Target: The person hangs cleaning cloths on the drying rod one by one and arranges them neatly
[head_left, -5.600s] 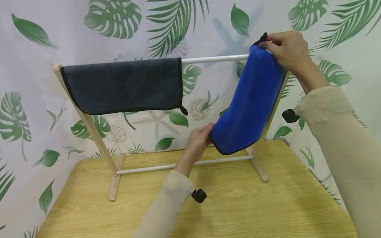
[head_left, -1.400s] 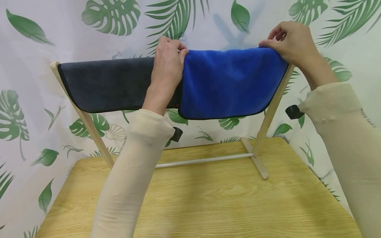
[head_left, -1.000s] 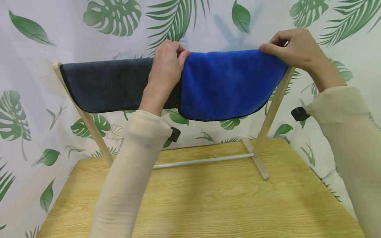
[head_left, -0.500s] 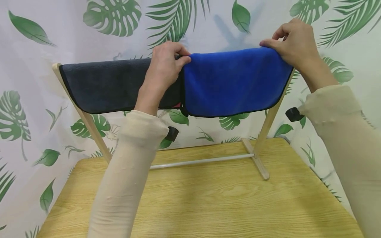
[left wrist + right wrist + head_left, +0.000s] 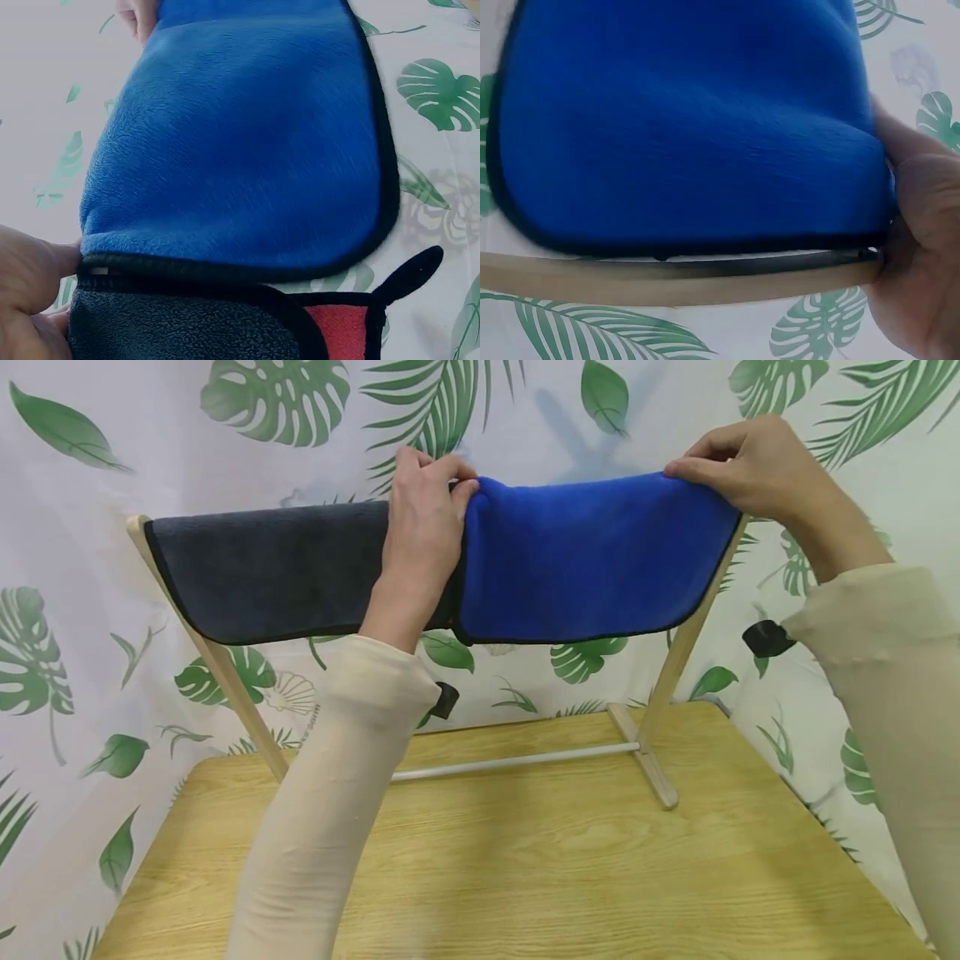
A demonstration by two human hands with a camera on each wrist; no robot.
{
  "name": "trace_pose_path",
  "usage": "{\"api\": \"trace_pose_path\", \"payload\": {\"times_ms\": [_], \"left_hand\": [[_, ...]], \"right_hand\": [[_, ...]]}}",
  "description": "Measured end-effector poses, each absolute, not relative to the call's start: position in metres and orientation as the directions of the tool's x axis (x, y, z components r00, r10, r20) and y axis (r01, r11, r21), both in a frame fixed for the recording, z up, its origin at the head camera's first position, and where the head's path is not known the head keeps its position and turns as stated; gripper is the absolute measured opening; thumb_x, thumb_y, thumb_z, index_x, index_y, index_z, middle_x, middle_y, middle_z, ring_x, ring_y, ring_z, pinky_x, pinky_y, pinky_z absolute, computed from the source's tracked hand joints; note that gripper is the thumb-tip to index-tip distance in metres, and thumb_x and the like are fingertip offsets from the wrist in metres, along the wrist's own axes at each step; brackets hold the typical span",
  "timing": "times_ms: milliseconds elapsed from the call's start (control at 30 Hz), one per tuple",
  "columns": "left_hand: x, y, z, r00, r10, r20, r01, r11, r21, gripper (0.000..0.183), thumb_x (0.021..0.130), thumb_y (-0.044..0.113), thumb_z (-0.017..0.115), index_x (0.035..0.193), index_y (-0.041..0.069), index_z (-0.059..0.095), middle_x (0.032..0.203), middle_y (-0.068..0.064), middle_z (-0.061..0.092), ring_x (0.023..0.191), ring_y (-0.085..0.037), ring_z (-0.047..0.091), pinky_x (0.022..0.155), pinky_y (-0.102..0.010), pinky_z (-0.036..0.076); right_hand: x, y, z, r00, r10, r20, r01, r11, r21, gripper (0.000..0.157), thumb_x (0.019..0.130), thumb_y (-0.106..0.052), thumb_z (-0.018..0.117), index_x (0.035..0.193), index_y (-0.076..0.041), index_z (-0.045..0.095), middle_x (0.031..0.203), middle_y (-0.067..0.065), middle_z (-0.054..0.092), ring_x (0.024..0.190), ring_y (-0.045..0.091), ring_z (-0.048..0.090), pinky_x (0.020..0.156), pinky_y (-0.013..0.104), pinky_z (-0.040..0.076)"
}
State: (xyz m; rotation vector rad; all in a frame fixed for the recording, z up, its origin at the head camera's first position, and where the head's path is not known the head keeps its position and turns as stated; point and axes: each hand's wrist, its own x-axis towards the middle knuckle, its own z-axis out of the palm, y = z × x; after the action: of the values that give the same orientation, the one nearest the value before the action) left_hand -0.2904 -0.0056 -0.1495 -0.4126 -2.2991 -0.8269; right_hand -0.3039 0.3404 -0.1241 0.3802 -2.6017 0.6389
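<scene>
A blue towel [image 5: 585,560] with black edging hangs folded over the rack's top bar, on the right half. My left hand [image 5: 423,527] pinches its upper left corner, where it meets a dark grey towel [image 5: 277,568] draped over the left half. At the upper right, my right hand [image 5: 757,468] pinches the blue towel's top fold near the rack's wooden post [image 5: 678,660]. In the left wrist view the blue towel's edge [image 5: 225,270] lies close beside the grey one, whose red patch [image 5: 345,330] and black loop [image 5: 412,274] show. Both towels cover the top bar.
The wooden rack stands on a wood-grain table [image 5: 585,860], with a white lower bar [image 5: 517,763] and a foot [image 5: 652,768] at right. Behind it hangs a white leaf-print cloth [image 5: 525,435]. My left sleeve hides the rack's left foot.
Earlier the blue towel hung bunched at the right end, my left hand at its lower corner. Now it is spread along the bar, left hand on top; its lower hem has lately risen slightly.
</scene>
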Motion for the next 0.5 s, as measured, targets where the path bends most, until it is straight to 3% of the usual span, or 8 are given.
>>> {"api": "trace_pose_path", "payload": {"times_ms": [167,300,500], "left_hand": [[-0.293,-0.008,-0.152,-0.720,0.078,0.690,0.509,0.735,0.448,0.024,0.106,0.024,0.061,0.121,0.008,0.070,0.120,-0.014,0.054,0.108,-0.023,0.060,0.094,-0.024,0.050],[-0.296,-0.013,-0.150,-0.711,0.158,0.685,0.548,0.736,0.399,0.026,0.105,0.026,0.062,0.112,0.004,0.074,0.112,-0.014,0.063,0.109,-0.024,0.059,0.095,-0.027,0.049],[-0.289,-0.022,-0.144,-0.792,0.259,0.553,0.523,0.755,0.395,0.032,0.104,0.031,0.064,0.124,0.008,0.074,0.122,-0.008,0.064,0.119,-0.021,0.055,0.101,-0.028,0.046]], "right_hand": [[-0.308,0.330,-0.123,-0.871,-0.075,0.486,-0.268,0.901,-0.342,0.050,0.104,-0.039,0.062,0.118,0.008,0.072,0.103,0.024,0.066,0.079,0.019,0.050,0.057,0.009,0.037],[-0.307,0.325,-0.125,-0.859,-0.002,0.512,-0.215,0.909,-0.357,0.053,0.103,-0.043,0.062,0.118,0.007,0.069,0.105,0.023,0.063,0.084,0.024,0.051,0.061,0.006,0.038],[-0.305,0.329,-0.134,-0.801,-0.051,0.597,-0.293,0.903,-0.315,0.055,0.104,-0.047,0.059,0.111,0.007,0.071,0.101,0.018,0.063,0.084,0.021,0.049,0.068,0.012,0.038]]}}
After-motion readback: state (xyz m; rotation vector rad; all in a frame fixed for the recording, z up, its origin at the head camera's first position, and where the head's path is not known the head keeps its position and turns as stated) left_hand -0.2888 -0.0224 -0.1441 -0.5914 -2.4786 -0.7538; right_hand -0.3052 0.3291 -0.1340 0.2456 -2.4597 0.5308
